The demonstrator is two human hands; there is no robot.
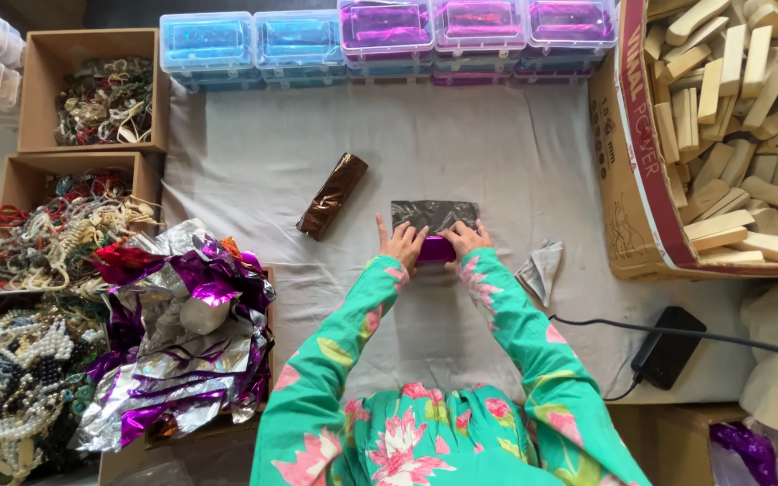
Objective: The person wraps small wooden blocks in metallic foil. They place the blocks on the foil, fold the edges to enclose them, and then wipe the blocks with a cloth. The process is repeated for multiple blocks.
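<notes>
We press our left hand and right hand, fingers closed on a purple foil-wrapped block, against the grey foil sheet.

Cloth-covered table, foil-wrapped roll

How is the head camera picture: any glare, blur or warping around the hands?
Head view: even, soft light; left hand and right hand sharp on the purple foil-wrapped block; glare on the crumpled silver-purple foil pile; edges bow slightly.
</notes>
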